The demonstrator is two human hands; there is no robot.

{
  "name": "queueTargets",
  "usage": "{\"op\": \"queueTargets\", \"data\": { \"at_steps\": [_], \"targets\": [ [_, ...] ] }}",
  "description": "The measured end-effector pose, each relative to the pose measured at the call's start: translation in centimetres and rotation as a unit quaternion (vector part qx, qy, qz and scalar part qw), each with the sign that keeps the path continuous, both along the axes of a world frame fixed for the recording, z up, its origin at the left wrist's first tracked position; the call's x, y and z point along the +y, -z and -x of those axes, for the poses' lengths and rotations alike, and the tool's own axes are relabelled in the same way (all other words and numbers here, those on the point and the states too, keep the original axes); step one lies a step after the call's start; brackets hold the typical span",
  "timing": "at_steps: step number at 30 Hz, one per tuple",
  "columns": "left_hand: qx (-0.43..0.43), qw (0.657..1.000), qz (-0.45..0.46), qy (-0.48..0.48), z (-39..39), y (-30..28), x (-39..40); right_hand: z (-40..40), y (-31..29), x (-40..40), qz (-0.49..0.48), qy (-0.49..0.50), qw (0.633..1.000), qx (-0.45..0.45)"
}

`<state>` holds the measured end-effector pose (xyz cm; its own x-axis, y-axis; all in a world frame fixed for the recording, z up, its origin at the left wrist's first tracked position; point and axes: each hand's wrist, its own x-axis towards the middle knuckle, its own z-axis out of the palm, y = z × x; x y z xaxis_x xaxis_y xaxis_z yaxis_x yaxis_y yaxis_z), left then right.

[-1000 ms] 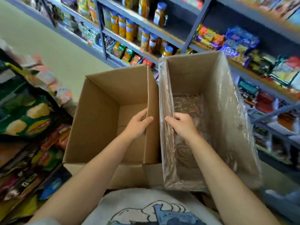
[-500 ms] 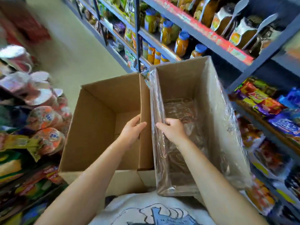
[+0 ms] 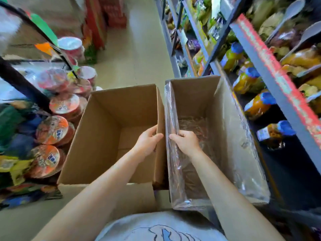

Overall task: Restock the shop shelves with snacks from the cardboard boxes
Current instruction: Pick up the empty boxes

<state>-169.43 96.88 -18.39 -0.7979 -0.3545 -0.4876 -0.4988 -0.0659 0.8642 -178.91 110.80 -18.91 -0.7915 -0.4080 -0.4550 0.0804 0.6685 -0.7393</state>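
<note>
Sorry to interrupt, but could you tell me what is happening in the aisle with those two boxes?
A person is carrying two open cardboard boxes side by side down a shop aisle. The left hand grips the inner wall of the plain cardboard box, which looks empty. The right hand grips the inner wall of the plastic-lined box. Bowl noodles fill the shelves on the left and blue-lidded jars those on the right.

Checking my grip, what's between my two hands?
In the head view: the plain brown cardboard box's right wall and the plastic-lined cardboard box's left wall.
</note>
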Motion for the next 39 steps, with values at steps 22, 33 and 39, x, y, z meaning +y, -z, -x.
{"op": "queueTargets", "data": {
  "at_steps": [22, 33, 39],
  "targets": [
    [-0.016, 0.997, 0.055, -0.047, 43.4, -0.3, -28.6, 43.9, -0.4, -29.8, 0.023, -0.004, 1.000, -0.015],
    [-0.108, 0.981, 0.049, -0.152, 62.7, 0.3, -44.0, 64.0, -0.3, -47.4, 0.083, -0.042, 0.983, -0.155],
    [-0.120, 0.980, 0.021, -0.157, 61.7, -1.1, -45.9, 66.8, -0.2, -46.7, 0.066, 0.027, 0.976, -0.207]
  ]
}}
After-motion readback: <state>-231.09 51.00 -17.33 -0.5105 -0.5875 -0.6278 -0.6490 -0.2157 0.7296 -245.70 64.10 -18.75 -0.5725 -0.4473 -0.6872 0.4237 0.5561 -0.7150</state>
